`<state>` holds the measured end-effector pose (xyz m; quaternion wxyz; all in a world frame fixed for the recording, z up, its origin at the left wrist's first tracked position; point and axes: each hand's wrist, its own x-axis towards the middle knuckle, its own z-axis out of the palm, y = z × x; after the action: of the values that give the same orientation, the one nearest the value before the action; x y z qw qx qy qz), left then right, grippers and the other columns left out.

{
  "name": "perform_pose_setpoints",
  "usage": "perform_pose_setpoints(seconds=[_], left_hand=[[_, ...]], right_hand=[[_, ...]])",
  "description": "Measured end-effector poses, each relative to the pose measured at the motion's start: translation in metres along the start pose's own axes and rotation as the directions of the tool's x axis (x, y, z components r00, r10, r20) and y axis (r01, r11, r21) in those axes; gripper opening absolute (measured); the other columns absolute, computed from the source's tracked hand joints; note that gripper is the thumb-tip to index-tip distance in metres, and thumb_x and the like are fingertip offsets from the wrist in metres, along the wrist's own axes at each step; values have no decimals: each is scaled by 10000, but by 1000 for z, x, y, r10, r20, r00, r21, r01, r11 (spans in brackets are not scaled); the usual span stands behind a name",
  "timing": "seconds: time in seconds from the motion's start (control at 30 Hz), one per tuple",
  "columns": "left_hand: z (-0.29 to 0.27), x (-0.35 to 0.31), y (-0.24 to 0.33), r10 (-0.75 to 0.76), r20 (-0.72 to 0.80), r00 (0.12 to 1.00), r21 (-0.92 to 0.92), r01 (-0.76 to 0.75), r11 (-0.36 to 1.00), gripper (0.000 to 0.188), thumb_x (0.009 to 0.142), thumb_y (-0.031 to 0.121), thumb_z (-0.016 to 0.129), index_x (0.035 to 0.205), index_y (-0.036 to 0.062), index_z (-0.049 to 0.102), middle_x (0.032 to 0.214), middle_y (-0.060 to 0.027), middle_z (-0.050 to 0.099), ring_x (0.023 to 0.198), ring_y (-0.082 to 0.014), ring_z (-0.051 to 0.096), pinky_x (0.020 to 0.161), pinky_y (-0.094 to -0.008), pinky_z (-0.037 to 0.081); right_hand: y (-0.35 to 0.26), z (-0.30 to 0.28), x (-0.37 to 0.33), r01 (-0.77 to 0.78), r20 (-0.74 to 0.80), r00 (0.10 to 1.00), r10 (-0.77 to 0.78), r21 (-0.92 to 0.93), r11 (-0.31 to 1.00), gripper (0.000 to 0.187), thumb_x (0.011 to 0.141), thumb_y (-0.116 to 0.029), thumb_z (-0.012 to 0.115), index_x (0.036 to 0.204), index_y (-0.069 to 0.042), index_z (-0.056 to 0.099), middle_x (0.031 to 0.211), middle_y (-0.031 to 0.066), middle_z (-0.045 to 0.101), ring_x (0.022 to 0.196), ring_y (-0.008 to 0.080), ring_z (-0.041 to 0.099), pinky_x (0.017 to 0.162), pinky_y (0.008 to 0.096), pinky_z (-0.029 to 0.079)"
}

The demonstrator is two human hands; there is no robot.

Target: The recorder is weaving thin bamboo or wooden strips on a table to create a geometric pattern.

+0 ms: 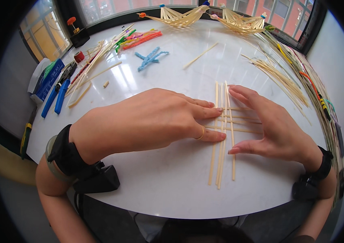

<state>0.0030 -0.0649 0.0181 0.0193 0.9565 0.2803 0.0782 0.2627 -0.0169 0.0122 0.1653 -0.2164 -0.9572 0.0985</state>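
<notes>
Several pale flat bamboo strips [220, 166] run lengthwise in front of me, crossed by shorter-looking crosswise strips [244, 130] in a loose open lattice. My left hand [143, 117] lies across from the left, fingers stretched and spread, with fingertips pressing on the crossing; it hides the left ends of the crosswise strips. On the other side, my right hand [275, 125] is curved with thumb and fingers wide apart. Its thumb tip is by the rightmost lengthwise strip and its fingertips are near the far ends. The right palm covers the right ends of the crosswise strips.
Blue-handled pliers [58, 91], loose strips [99, 56] and a blue box [48, 81] lie left. Light-blue fuzzy stems [151, 58] and coloured stems [141, 39] are farther back. Two woven pieces [180, 17] stand by the window. Strip bundles [283, 79] lie right.
</notes>
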Motion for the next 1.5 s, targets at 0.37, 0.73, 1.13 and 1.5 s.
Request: perform_pose_setpoints(seconds=[0.37,0.73,1.13,1.5], left_hand=[[2,0,-3,30,-24,999,22,-29,999,779,656,-163,518,1294,276,604,1376,-120,547,1218,-304,563,900,-352,531],[2,-1,-2,3,-2,1000,-6,-3,1000,792,653,-173,525,1295,283,609,1383,-114,544,1231,-298,556,893,-349,534],[2,0,-4,20,-17,1000,0,-20,1000,756,647,-165,553,1273,253,629,1356,-105,569,1220,-295,566,854,-353,543],[1,3,-1,0,23,1000,-16,0,1000,749,669,-165,558,1276,268,627,1360,-103,564,1233,-288,558,863,-355,543]], right_hand=[[-6,-3,1,-50,117,990,81,-246,968,1034,646,-575,800,1386,29,405,1404,195,469,1297,355,459,1134,498,284],[-9,-3,0,-55,105,991,84,-253,966,1037,639,-568,810,1400,0,395,1394,189,487,1327,355,432,1140,501,272],[-11,7,5,-66,129,989,76,-83,994,1092,715,-545,774,1489,0,230,1488,234,350,1419,373,282,1172,491,179],[-7,6,2,-179,161,972,172,30,983,1005,765,-463,762,1477,28,249,1452,264,375,1360,381,365,1121,405,306]])
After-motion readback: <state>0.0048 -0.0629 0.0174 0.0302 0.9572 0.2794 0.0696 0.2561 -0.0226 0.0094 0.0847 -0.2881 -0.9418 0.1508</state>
